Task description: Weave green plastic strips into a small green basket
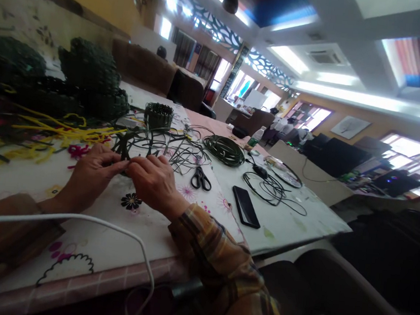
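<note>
My left hand (91,176) and my right hand (156,179) meet above the patterned tablecloth, fingers pinched close together. Between them is a piece of weaving made of dark green strips (122,144), partly hidden by my fingers. Its loose strip ends (181,147) fan out behind and to the right. A small woven green basket (158,116) stands just beyond. Black-handled scissors (201,178) lie on the cloth to the right of my right hand.
Yellow strips (62,131) and a pile of dark green woven baskets (88,74) are at left. To the right lie a coil of green strip (224,150), a phone (246,207), looped black cord (266,187) and a bottle (255,137). A white cable (114,226) crosses in front.
</note>
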Motion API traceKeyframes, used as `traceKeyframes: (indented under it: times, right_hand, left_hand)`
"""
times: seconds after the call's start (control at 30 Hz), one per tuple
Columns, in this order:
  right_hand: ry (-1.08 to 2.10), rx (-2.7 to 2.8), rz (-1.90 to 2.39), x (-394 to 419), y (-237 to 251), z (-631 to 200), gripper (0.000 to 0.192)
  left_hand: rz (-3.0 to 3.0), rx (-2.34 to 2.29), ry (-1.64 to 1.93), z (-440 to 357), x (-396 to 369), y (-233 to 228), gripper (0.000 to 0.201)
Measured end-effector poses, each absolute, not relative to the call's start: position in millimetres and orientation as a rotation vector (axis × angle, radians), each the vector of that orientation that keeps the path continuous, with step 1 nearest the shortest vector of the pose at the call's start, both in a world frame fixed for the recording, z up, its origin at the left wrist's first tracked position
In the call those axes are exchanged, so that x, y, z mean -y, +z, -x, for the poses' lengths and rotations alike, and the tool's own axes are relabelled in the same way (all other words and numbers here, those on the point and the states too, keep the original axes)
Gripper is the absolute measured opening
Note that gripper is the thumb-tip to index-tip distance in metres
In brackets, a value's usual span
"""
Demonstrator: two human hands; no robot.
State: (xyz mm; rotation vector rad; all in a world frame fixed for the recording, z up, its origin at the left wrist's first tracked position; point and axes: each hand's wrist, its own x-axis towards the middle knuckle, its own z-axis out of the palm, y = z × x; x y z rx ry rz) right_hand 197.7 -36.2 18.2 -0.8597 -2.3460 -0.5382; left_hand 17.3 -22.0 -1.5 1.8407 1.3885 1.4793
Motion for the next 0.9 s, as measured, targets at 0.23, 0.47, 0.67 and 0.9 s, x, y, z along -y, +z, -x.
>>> traceKeyframes:
  times: [0.23, 0.47, 0.67, 0.9]
  right_hand:
    - [-0.519, 2.387, 0.884, 43.5, 14.6, -190.6, 0.025]
    - [-0.124, 2.134, 1.265, 41.4, 16.6, -190.8, 0.013]
    - [0.502, 1.844, 0.897, 31.0, 7.7, -188.4, 0.025]
    - [0.718, 1.646, 0.814, 30.0, 3.4, -185.3, 0.052]
  left_hand:
    - [-1.750, -1.436, 1.543, -18.6, 21.1, 2.8, 0.030]
    - [-1.839, -1.361, 1.547, -24.1, 28.4, -0.1, 0.028]
    - [-1.905, -1.307, 1.537, -28.4, 29.9, -2.4, 0.025]
    - [-1.967, -1.283, 1.529, -30.5, 29.1, -0.5, 0.027]
